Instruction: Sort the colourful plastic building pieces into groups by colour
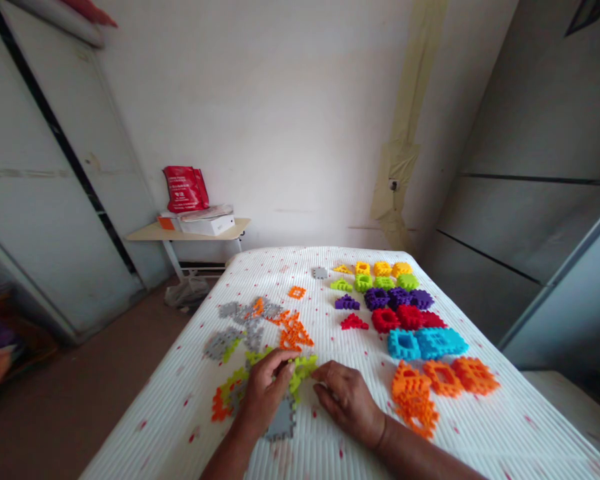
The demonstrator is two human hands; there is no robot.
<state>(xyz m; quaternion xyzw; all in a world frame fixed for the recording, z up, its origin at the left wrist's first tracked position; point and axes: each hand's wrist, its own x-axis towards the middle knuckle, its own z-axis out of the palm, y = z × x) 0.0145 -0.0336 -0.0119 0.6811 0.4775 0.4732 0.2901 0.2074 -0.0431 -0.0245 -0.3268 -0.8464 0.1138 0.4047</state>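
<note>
Both hands meet over a lime-green interlocking tile [304,368] with toothed edges. My left hand [266,389] pinches its left side, thumb and forefinger closed together. My right hand [347,400] is curled, its fingertips at the tile's right edge; the exact grip is small and partly hidden. Under and beside my left hand lie a square grey tile [281,420] and a loose pile of lime, orange and grey tiles, partly covered. Just beyond are orange triangular tiles [295,331] and grey tiles [223,341].
On the right of the white padded bed [190,400], tiles stand stacked in colour rows: yellow [383,269], lime [384,283], purple [399,297], red [409,317], blue [441,342], orange [475,375]. A small table [150,231] holds boxes and a red bag [186,189].
</note>
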